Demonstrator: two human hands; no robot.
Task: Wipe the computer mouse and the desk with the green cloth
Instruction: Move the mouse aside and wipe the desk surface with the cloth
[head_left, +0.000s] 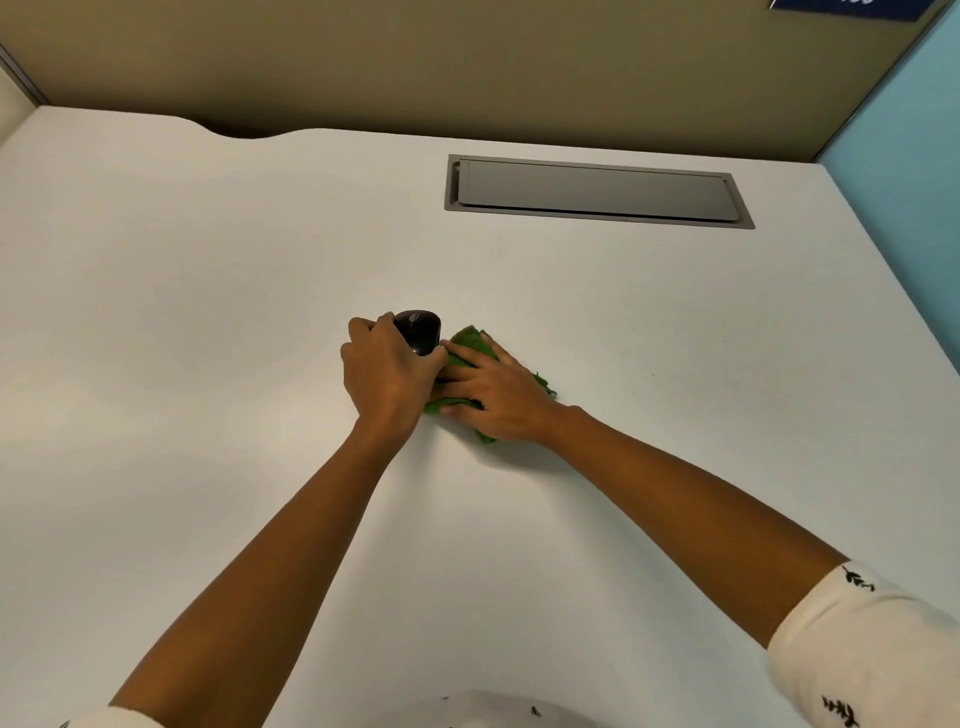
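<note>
White laminate stretches around your hands on every side: the desk (208, 312) is bare to your left and toward you, and its far edge meets a tan partition (467, 62) with a curved notch cut into the far left of the edge. On your right the desktop runs up to a light blue wall panel (904, 156), so that side closes in sooner than the left. Set flush into the far right of the top is one grey cable hatch (597, 189), its lid down, well apart from where you are working.

Count what lies before you: one black computer mouse (418, 332), one green cloth (470, 345), two hands, nothing else loose on the surface.

Your left hand (387, 371) is curled around the mouse from its near side, thumb on the left flank and fingers on the right, gripping it; whether it is lifted off the desk or resting on it cannot be told. Your right hand (493, 395) lies flat, fingers spread and pointing left, pressing the crumpled cloth onto the desk just beside the mouse. The cloth shows beyond your fingertips and under the heel of your palm. Your two hands touch where the right fingertips meet the left knuckles.
</note>
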